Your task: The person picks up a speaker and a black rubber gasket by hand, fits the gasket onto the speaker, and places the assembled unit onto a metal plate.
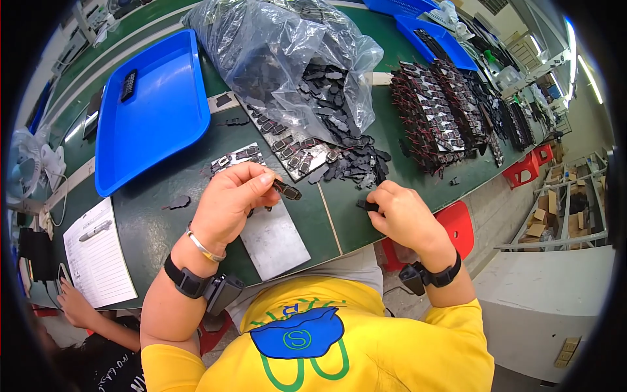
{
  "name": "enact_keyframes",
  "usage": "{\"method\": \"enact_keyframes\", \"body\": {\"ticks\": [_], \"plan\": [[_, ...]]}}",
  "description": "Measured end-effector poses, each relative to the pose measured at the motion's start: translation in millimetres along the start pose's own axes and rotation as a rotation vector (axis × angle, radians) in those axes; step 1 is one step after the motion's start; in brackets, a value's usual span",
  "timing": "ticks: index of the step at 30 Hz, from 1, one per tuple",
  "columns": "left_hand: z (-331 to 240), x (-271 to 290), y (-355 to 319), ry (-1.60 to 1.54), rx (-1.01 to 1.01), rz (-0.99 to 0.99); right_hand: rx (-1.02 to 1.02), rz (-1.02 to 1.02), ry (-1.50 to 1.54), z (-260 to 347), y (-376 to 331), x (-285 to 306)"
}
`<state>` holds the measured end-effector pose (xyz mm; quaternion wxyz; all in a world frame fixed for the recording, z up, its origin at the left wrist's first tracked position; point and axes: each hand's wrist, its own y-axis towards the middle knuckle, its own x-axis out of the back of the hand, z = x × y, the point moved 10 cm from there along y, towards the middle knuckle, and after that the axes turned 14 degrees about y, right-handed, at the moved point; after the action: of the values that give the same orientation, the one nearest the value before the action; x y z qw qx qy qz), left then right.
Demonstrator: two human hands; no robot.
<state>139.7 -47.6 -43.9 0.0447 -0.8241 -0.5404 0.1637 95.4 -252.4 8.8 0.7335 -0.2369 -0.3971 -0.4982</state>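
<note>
My left hand (236, 196) is closed, pinching a small black speaker-like part (286, 189) between thumb and fingertips. It hovers over a plain grey metal plate (277, 245) at the table's near side. My right hand (406, 215) is closed too, its fingertips on a small flat black piece (367, 205), just in front of a heap of loose black pieces (360, 163). That heap spills from a large clear plastic bag (287, 59). Behind my left hand, a plate (238, 151) carries several similar small parts, and a longer loaded plate (290, 147) runs under the bag.
At the left stands a blue tray (153, 111) with one black part inside. A lined paper sheet (98, 255) with a pen lies nearer, by another person's hand (77, 307). Stacked parts with red wires (431, 121) fill the right side. A red stool (455, 228) stands below the table edge.
</note>
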Motion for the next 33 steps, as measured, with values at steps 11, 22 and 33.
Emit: {"method": "enact_keyframes", "body": {"ticks": [11,22,33], "plan": [[0.8,-3.9,-2.2,-0.055,0.06,0.012,-0.057,-0.295,0.292,0.5,-7.0,-3.7],[1.1,2.4,-4.2,-0.033,0.083,-0.055,0.12,-0.327,1.054,45.2,31.7,-20.5],[-12.6,1.7,-12.0,0.309,0.01,-0.138,-0.068,-0.29,1.469,25.5,32.0,-67.8]]}}
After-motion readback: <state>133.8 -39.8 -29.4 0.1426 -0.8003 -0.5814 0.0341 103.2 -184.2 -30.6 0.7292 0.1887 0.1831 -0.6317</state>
